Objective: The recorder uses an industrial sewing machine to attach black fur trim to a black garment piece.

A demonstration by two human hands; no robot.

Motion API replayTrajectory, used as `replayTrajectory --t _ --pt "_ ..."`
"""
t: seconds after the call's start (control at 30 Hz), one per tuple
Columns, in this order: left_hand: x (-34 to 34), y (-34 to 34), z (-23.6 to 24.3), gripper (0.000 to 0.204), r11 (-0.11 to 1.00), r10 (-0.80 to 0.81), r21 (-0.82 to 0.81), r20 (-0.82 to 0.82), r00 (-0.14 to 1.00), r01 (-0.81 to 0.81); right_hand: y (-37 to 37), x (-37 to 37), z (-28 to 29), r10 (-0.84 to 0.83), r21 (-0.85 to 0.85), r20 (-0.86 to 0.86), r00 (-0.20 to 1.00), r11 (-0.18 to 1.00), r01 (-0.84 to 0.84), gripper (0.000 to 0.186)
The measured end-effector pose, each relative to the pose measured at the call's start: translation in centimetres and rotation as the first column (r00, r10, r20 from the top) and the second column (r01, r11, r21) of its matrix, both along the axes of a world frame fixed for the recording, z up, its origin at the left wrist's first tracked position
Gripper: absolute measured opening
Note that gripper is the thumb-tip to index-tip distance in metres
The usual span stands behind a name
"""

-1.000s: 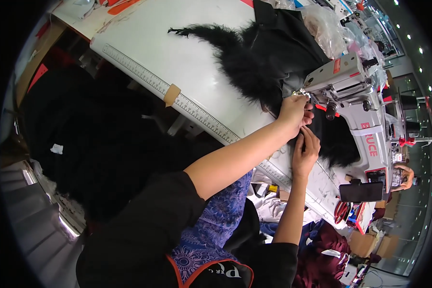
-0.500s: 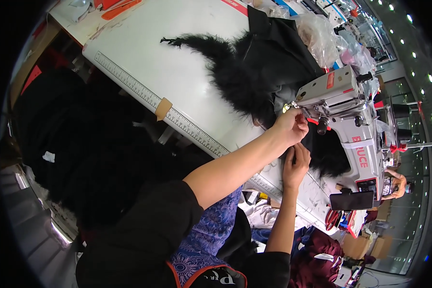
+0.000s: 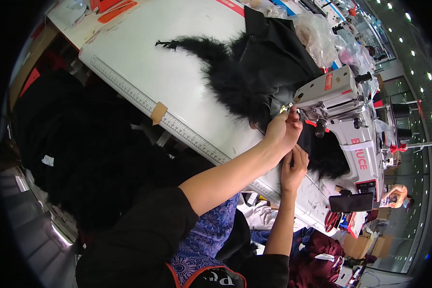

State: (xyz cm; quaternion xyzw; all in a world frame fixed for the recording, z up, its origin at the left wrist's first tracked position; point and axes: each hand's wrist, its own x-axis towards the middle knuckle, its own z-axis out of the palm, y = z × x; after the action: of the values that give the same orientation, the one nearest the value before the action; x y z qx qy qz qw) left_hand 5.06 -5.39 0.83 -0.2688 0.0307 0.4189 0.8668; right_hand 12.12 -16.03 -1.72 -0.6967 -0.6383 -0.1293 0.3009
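A black fur-trimmed garment lies on the white sewing table, its dark fabric running under the head of a white sewing machine. My left hand is closed right beside the needle area, fingers curled and fingertips pinched; what lies between them is too small to tell. Just below it, my right hand grips a dark edge of the garment between thumb and bent fingers, its fingertips close to my left palm. A small lamp lights the needle area, and my left hand partly hides the needle.
A ruler strip runs along the table's front edge, with a tan tab on it. Dark fluffy material is heaped at the left. Clear plastic bags lie behind the garment. A phone is mounted by the machine. Another person is in the background.
My left hand has shifted slightly left, its fingers still curled. The right hand has moved very little, and the garment and table sit slightly farther left in view.
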Motion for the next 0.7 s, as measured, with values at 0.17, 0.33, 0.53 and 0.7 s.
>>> replayTrajectory --t 0.17,0.33,0.53,0.7 --pt "-0.7 0.3 -0.6 0.01 0.963 0.017 0.267 -0.156 0.988 0.026 0.4 -0.4 -0.3 0.0 -0.009 -0.016 1.0 1.0 0.0 0.017" --pt "-3.8 -0.6 -1.5 0.013 0.736 -0.021 0.576 -0.506 0.862 0.356 0.5 -0.6 -0.3 -0.011 0.049 -0.007 1.0 0.999 0.011 0.017" --pt "-9.8 -8.7 -3.2 0.019 0.244 0.079 0.663 -0.741 0.667 0.708 -1.0 -1.3 1.3 -0.055 0.076 -0.149 0.987 0.995 0.067 0.017" --pt "-14.5 -10.0 -4.5 0.005 -0.267 0.664 0.576 -0.471 0.581 0.773 -1.1 -5.7 2.6 0.045 -0.001 -0.988 0.148 0.955 -0.296 0.022"
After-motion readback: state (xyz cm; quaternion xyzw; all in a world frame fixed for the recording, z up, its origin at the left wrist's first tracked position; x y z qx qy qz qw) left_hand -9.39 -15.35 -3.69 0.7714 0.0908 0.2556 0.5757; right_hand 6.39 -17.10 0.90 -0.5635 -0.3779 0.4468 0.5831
